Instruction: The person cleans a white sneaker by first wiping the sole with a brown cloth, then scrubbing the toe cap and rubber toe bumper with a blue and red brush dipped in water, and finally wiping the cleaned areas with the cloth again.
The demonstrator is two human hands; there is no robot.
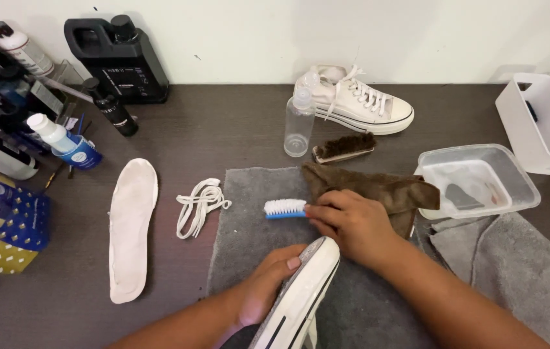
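Observation:
My left hand grips a white sneaker turned on its side, sole edge up, over a grey towel. Just past the sneaker's toe, my right hand holds a blue brush with white bristles, the bristle head pointing left. A brown cloth lies crumpled under and behind my right hand.
A white insole and coiled white laces lie left of the towel. Behind are a clear spray bottle, a dark bristle brush, a second white sneaker, a clear tub, a white bin and bottles at left.

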